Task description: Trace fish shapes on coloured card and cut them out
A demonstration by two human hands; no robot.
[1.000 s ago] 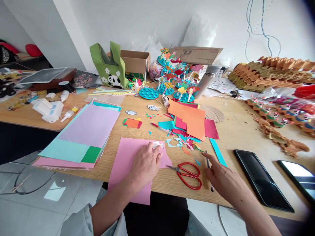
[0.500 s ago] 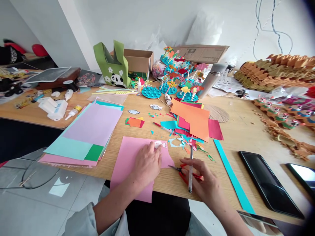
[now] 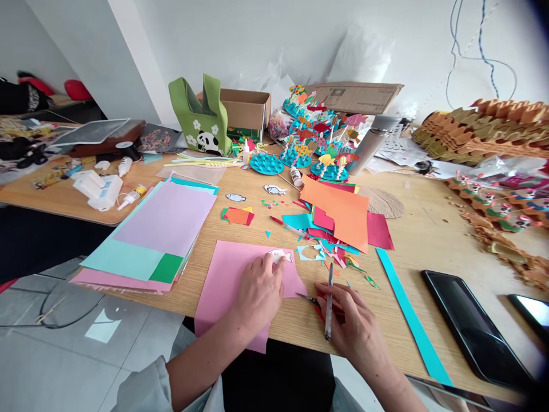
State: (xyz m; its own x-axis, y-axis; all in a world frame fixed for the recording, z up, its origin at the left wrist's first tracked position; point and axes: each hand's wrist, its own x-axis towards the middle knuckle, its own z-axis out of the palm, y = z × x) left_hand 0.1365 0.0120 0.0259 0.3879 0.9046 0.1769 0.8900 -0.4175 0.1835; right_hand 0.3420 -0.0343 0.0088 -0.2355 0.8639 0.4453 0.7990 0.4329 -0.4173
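Head view: left hand (image 3: 261,289), loosely open, presses white paper fish cutout (image 3: 278,256) at fingertips onto pink paper sheet (image 3: 227,272). Right hand (image 3: 358,323) grips slim grey pen (image 3: 329,315) above red-handled metal scissors (image 3: 306,298). Pale-blue paper fish (image 3: 235,198), already cut out, lies beyond left hand; no pen line visible on pink sheet.

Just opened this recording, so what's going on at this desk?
The person's left hand rests on a pink paper sheet, its fingertips at a small white paper fish. The right hand holds a slim grey pen over red-handled scissors, which it partly hides. Two more paper fish lie farther back, near bright paper scraps. A stack of coloured paper sheets sits to the left.
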